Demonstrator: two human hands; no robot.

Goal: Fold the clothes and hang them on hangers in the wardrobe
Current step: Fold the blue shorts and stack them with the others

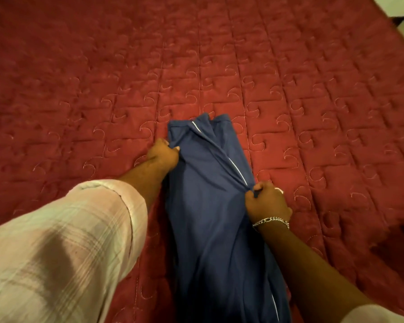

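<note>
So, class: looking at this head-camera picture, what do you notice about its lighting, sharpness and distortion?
Head view: warm, dim light; the red bedspread darkens towards the upper left corner; its quilting lines bow outward, a wide-angle effect; the near sleeve looms large and soft; the blue garment, gripped by the left hand and right hand, falls into shadow at the bottom edge.

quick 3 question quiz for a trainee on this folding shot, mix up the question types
1. True or false: the blue garment lies on a red quilted bedspread.
2. Which wrist wears the chain bracelet? A) left B) right C) neither
3. Fill in: the left hand grips the garment's ____ edge.

Key:
1. True
2. B; it sits below the right hand, which pinches the garment by its white stripe.
3. Left
</note>
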